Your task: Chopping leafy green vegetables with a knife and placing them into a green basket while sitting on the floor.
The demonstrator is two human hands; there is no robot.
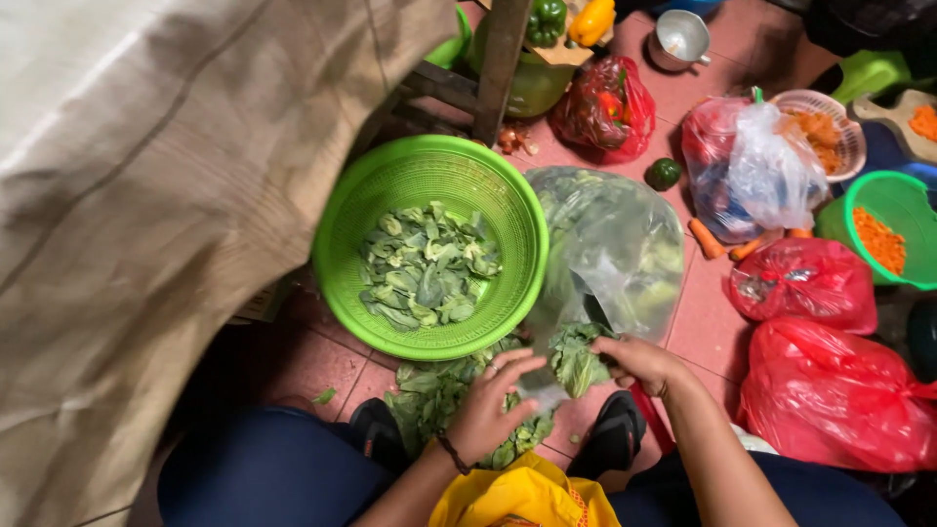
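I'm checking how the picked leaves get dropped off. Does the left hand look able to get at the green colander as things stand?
Probably yes: the left hand is just below the green colander, whose rim is uncovered on that side; only loose leaves lie between.

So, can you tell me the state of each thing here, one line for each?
Green basket: partly filled with leaves.
Clear bag: open, holding greens.
Left hand: open, fingers spread over loose leaves.
Right hand: closed on a bunch of greens.
Red bags: tied shut.
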